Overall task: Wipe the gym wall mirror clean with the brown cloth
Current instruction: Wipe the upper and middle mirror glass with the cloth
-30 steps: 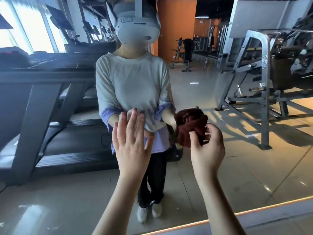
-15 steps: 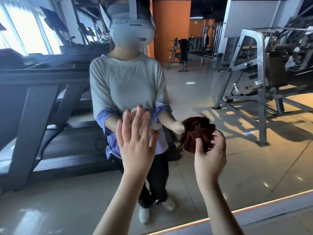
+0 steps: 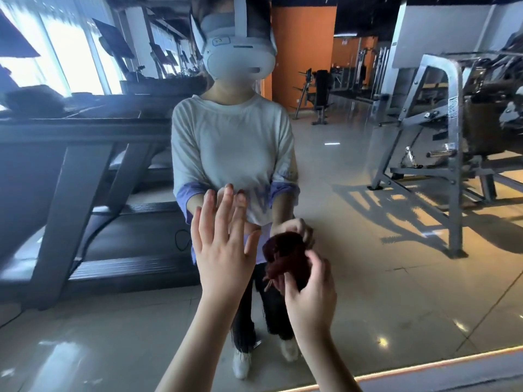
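Mirror [image 3: 396, 306] fills nearly the whole view, wall-mounted, with its lower edge just above a lit floor strip [image 3: 424, 363]. Brown cloth [image 3: 285, 258] is bunched into a wad and held in front of the glass, low and centre-right, at about waist height of the reflected person. Right hand [image 3: 308, 301] grips it from below and behind, fingers and thumb curled round the wad. A loose corner hangs out at lower left. Left hand [image 3: 223, 250] is wide, fingers straight and spread, palm facing the glass just left of the cloth, holding nothing. Its fingertips meet their reflection, so it looks braced on the glass, but contact isn't certain. Can't tell whether the cloth touches the glass; the view is motion-blurred. Reflected treadmill [image 3: 85, 193] on the left, metal weight frame [image 3: 452, 137] on the right.

Step, as judged: a wiping stroke in the lower middle zone, or re-bunching the cloth between strokes. Most of the glass above and to the sides is likely left to do. The next move calls for pressing the wad flat on the glass with even pressure and sweeping in overlapping passes. The left hand should be kept out of the path to avoid fingerprints.
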Demonstrator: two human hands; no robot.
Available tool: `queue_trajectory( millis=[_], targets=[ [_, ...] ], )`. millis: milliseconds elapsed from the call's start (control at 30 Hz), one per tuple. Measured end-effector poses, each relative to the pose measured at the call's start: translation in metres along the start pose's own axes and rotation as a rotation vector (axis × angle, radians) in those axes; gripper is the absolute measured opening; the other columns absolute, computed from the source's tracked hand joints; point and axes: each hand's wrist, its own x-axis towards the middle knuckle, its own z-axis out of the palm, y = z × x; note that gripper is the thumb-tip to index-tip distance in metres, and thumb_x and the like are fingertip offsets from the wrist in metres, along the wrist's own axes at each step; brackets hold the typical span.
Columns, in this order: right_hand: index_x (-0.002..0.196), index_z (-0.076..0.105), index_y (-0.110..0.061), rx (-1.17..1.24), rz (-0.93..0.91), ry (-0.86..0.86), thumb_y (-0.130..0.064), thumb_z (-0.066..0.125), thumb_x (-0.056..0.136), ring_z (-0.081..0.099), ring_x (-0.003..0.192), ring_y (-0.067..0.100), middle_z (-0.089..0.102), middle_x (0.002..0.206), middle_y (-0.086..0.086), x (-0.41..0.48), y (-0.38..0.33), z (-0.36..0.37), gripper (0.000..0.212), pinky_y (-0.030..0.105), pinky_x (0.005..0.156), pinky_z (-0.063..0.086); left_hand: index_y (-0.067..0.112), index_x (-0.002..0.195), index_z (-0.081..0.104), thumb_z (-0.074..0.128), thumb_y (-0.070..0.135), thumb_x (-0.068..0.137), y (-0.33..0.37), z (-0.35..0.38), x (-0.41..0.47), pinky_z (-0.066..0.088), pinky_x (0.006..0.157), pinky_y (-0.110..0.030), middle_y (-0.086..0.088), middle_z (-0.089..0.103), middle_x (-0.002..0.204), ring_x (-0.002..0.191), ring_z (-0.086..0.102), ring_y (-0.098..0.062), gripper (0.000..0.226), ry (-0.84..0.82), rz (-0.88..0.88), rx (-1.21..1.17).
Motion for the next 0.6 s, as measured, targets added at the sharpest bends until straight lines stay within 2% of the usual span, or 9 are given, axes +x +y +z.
queue_trajectory(
  millis=[67,133,233,333,400,467,600],
  targets=[
    [0.115,0.054,-0.012,-0.009,-0.075,-0.024,-0.008,0.08,0.062,0.055,0.094,0.024,0.066,0.101,0.013,0.002,0.002,0.0,0.059,0.027,0.076,0.041,0.009,0.144,0.046,0.077,0.026,0.084,0.0,-0.001,0.0,0.034,0.113,-0.055,-0.015,0.046,0.15,0.142,0.035,-0.038,0.07,-0.002,0.003,0.008],
    [0.115,0.054,-0.012,-0.036,-0.055,0.053,-0.017,0.069,0.07,0.055,0.098,0.026,0.066,0.104,0.014,0.016,0.014,-0.009,0.048,0.031,0.079,0.043,0.007,0.143,0.049,0.077,0.025,0.084,0.0,-0.003,0.001,0.035,0.112,-0.055,-0.016,0.047,0.15,0.142,0.034,-0.037,0.068,-0.002,-0.009,0.012],
    [0.113,0.057,-0.003,-0.055,0.095,0.159,0.001,0.079,0.069,0.062,0.096,0.041,0.065,0.106,0.02,0.027,0.03,-0.023,0.05,0.037,0.078,0.047,0.004,0.141,0.054,0.076,0.026,0.086,0.005,-0.005,0.003,0.036,0.112,-0.055,-0.016,0.048,0.149,0.142,0.035,-0.037,0.062,-0.007,-0.037,0.026],
    [0.108,0.059,-0.001,-0.052,0.06,0.071,0.008,0.085,0.059,0.062,0.09,0.039,0.066,0.1,0.02,0.016,0.02,-0.017,0.056,0.032,0.078,0.041,0.005,0.141,0.054,0.076,0.022,0.088,0.01,-0.005,0.003,0.036,0.111,-0.055,-0.016,0.049,0.149,0.14,0.039,-0.038,0.06,0.01,-0.057,0.031],
    [0.107,0.059,-0.005,-0.023,-0.042,0.031,-0.001,0.081,0.063,0.058,0.091,0.032,0.066,0.097,0.017,0.014,0.013,-0.015,0.049,0.03,0.078,0.041,0.006,0.142,0.052,0.076,0.02,0.088,0.012,-0.005,0.003,0.036,0.112,-0.054,-0.016,0.048,0.149,0.14,0.039,-0.038,0.062,0.009,-0.072,0.029],
    [0.108,0.058,-0.006,0.009,-0.086,0.081,-0.017,0.067,0.073,0.055,0.091,0.027,0.066,0.097,0.015,0.031,0.011,-0.022,0.038,0.032,0.077,0.042,0.005,0.142,0.052,0.076,0.021,0.087,0.012,-0.006,0.004,0.036,0.111,-0.055,-0.016,0.048,0.149,0.14,0.037,-0.037,0.062,0.008,-0.075,0.031],
    [0.113,0.058,-0.004,0.103,0.096,0.284,-0.025,0.061,0.078,0.059,0.094,0.033,0.064,0.106,0.015,0.076,0.014,-0.043,0.041,0.041,0.077,0.05,0.004,0.14,0.054,0.079,0.018,0.085,0.018,-0.008,0.006,0.033,0.114,-0.05,-0.016,0.05,0.148,0.14,0.038,-0.036,0.062,0.032,-0.107,0.014]
  ],
)
